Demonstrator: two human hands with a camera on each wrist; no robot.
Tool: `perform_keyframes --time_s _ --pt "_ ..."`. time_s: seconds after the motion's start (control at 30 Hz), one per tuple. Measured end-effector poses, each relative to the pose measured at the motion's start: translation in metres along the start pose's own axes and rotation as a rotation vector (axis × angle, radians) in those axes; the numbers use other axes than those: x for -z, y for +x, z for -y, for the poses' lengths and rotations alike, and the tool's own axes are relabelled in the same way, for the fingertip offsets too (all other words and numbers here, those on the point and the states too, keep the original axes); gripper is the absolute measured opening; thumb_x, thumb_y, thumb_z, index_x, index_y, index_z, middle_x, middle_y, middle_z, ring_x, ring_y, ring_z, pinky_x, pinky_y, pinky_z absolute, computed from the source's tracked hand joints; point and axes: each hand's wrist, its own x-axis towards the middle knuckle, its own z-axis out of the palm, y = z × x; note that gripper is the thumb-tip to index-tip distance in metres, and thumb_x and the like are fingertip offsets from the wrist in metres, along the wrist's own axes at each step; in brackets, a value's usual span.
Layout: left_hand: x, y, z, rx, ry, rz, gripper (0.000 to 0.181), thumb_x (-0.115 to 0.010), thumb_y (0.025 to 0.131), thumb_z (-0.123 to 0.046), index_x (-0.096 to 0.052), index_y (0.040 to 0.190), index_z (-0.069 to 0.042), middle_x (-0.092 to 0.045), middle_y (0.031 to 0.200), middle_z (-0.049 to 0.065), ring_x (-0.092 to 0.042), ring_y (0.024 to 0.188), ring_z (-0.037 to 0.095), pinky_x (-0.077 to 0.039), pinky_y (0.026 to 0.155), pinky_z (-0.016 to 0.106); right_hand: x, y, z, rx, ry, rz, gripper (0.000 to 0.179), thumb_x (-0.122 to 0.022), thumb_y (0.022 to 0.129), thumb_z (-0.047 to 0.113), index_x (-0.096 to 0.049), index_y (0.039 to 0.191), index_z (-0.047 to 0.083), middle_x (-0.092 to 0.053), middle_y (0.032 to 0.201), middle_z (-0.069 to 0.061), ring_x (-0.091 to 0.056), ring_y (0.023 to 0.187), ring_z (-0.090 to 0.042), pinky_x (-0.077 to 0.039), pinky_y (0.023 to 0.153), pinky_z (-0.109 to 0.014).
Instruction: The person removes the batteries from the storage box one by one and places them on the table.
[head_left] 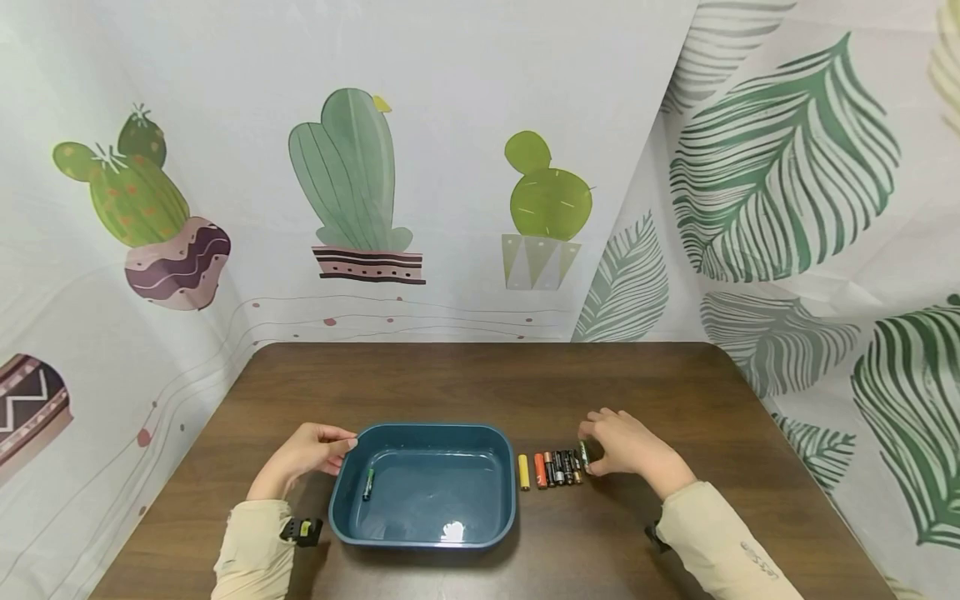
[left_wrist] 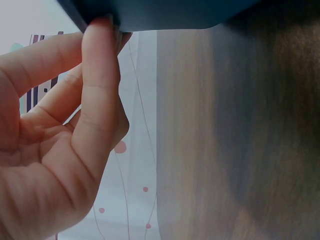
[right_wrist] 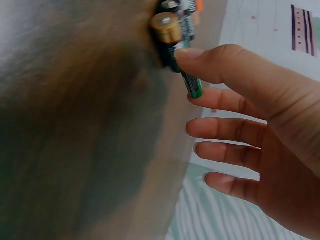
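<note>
My left hand (head_left: 309, 454) pinches the upper left corner of a blue rectangular tub (head_left: 435, 492), thumb and fingers at the rim. In the left wrist view the thumb presses on the dark blue wall (left_wrist: 170, 15). Inside the tub, on its left side, lies a green and black battery (head_left: 368, 484). My right hand (head_left: 628, 444) pinches another green battery (right_wrist: 192, 86) between thumb and index finger, at the right end of a battery row. The other three fingers are spread apart. Beside it, a gold-topped black battery (right_wrist: 166, 29) shows in the right wrist view.
Right of the tub, a yellow battery (head_left: 523, 472), a red-orange battery (head_left: 540, 471) and several dark batteries (head_left: 558, 468) form a row on the brown wooden table (head_left: 480, 379). A cloth with printed cacti (head_left: 356, 175) and leaves hangs behind the table and along its sides.
</note>
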Motion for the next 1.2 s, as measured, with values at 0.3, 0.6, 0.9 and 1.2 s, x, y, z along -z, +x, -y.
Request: perform_keyframes --time_s 0.3,0.6,0.9,1.2 --pt "-0.001 -0.001 -0.001 0.026 0.001 -0.018 0.026 -0.065 0.09 -0.01 -0.066 0.107 0.011 -0.065 0.077 0.008 -0.062 0.063 0.019 -0.058 0.062 0.035 -0.011 -0.001 -0.003 0.018 0.029 0.021 0.036 -0.086 0.065 0.025 -0.067 0.092 0.01 -0.06 0.092 -0.003 -0.049 0.08 -0.019 -0.045 0.072 -0.045" --pt "0.0 -0.001 -0.003 0.014 0.014 -0.007 0.028 -0.065 0.091 -0.011 -0.066 0.107 0.012 -0.065 0.079 0.008 -0.061 0.063 0.019 -0.058 0.062 0.036 -0.014 -0.001 -0.002 0.034 0.031 0.013 0.038 -0.086 0.064 0.026 -0.067 0.093 0.01 -0.056 0.086 0.0 -0.048 0.077 -0.017 -0.043 0.068 -0.038" --pt "-0.001 0.0 -0.002 0.025 0.013 -0.015 0.026 -0.064 0.091 -0.009 -0.066 0.108 0.01 -0.065 0.078 0.008 -0.061 0.064 0.019 -0.058 0.062 0.035 -0.013 -0.001 -0.001 0.016 0.048 0.029 0.039 -0.086 0.065 0.025 -0.067 0.095 0.011 -0.056 0.087 0.0 -0.048 0.078 -0.017 -0.043 0.069 -0.039" --pt "-0.001 0.0 0.0 0.021 0.015 -0.015 0.025 -0.065 0.091 -0.009 -0.066 0.107 0.01 -0.065 0.078 0.008 -0.062 0.064 0.019 -0.058 0.062 0.035 -0.014 -0.002 -0.001 -0.012 0.055 0.052 0.04 -0.087 0.065 0.026 -0.067 0.096 0.011 -0.059 0.093 -0.001 -0.049 0.081 -0.018 -0.044 0.073 -0.043"
